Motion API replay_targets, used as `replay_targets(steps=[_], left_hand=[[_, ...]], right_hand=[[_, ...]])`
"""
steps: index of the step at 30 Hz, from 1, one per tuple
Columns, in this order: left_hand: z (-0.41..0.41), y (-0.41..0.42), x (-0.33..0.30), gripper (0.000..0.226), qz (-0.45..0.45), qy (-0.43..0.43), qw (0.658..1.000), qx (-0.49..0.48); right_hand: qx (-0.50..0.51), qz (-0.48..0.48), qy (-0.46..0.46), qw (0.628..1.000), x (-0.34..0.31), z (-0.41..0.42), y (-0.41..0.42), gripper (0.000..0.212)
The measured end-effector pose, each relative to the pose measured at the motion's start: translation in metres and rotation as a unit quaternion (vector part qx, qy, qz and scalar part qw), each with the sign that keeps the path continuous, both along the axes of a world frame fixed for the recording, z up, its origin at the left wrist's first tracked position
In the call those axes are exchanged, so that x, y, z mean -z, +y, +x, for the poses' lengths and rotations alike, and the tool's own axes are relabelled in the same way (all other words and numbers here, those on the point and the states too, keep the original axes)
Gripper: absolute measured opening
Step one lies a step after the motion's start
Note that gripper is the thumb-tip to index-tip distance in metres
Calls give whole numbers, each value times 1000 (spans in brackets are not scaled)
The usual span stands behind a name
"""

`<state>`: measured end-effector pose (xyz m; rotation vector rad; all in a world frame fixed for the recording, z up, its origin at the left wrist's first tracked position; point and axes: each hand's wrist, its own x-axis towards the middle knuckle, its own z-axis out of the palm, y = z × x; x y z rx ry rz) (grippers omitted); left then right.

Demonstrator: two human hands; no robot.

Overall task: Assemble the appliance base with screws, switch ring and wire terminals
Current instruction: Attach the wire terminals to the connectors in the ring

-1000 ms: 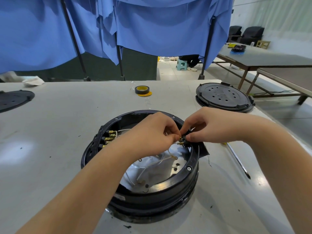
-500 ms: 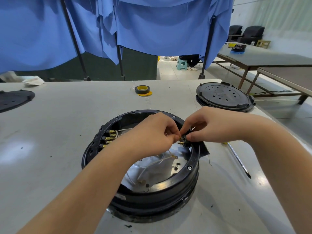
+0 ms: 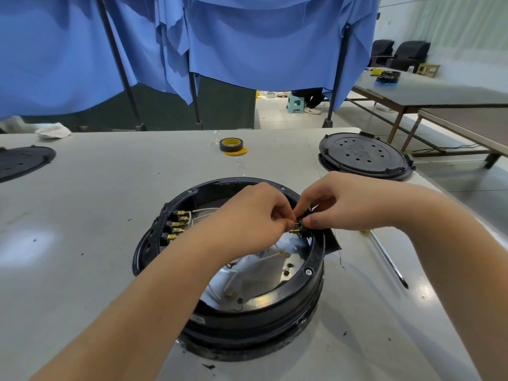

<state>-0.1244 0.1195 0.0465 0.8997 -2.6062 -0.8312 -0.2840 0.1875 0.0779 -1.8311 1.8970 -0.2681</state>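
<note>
Left edge of the worktop (image 3: 96, 188), a black disc (image 3: 23, 162). Centre, the round black base (image 3: 231, 312) sits open, brass terminals (image 3: 177, 225) along its left wall. Left hand (image 3: 255, 215) and right hand (image 3: 341, 204) meet at its right rim, pinching a small brass-pronged part (image 3: 298, 226). Right, a screwdriver (image 3: 387, 259).

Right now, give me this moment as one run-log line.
left hand: pinching terminal | right hand: holding switch at base rim | screwdriver: idle on table
</note>
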Motion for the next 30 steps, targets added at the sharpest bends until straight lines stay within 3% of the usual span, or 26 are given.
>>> replay_targets(steps=[23,27,30], left_hand=[[8,-10,-6,11,10,-20,999,24],[23,-16,-20,9,-15,-80,996,17],[28,-11,-22,7,15,-167,985,35]], right_hand=[[13,11,-12,1000,0,-3,1,12],[24,13,-12,1000,0,-4,2,12],[27,13,-12,999,0,-3,2,12]])
